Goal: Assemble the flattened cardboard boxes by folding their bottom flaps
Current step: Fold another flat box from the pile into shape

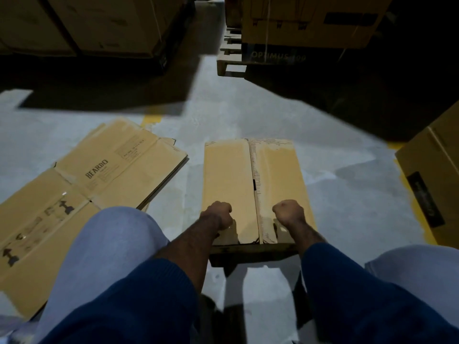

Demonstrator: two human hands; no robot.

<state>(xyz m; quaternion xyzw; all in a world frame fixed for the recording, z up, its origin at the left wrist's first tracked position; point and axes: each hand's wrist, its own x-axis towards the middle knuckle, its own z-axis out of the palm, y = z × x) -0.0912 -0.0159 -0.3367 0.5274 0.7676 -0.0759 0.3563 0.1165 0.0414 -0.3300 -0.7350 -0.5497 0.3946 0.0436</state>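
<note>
1. The cardboard box (248, 170) stands on the floor (223, 112) straight ahead of the person, between the knees, with its folded bottom flaps facing up.
2. Its long axis runs directly away from the person, and the seam (253, 184) where the two flaps meet runs the same way.
3. The left hand (218, 216) rests on the near end of the left flap and the right hand (289, 213) on the near end of the right flap, one on each side of the seam, about equally close to it.
4. The fingers of both hands are curled into fists and grip nothing; the fists seem to press down.
5. A stack of flattened boxes (99, 175) lies on the floor to the left, nearer the left hand.
</note>
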